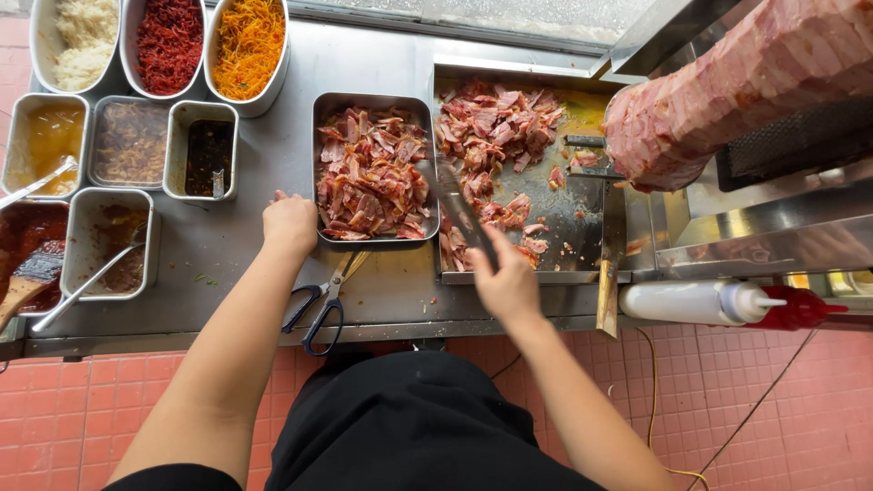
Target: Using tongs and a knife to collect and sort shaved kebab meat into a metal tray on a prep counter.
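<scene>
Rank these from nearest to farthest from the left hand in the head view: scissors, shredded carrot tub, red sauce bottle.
From the left hand:
1. Scissors, just below it at the counter's front edge.
2. Shredded carrot tub, at the back, above the hand.
3. Red sauce bottle, far right.

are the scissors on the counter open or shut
Open: the scissors lie flat on the steel counter near the left hand, black handles spread apart, blades crossed under the meat pan.

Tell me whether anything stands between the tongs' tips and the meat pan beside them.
Nothing visible does. The right hand holds the tongs across the pan rim, tips beside the sliced meat. The left hand grips the pan's near corner.
</scene>
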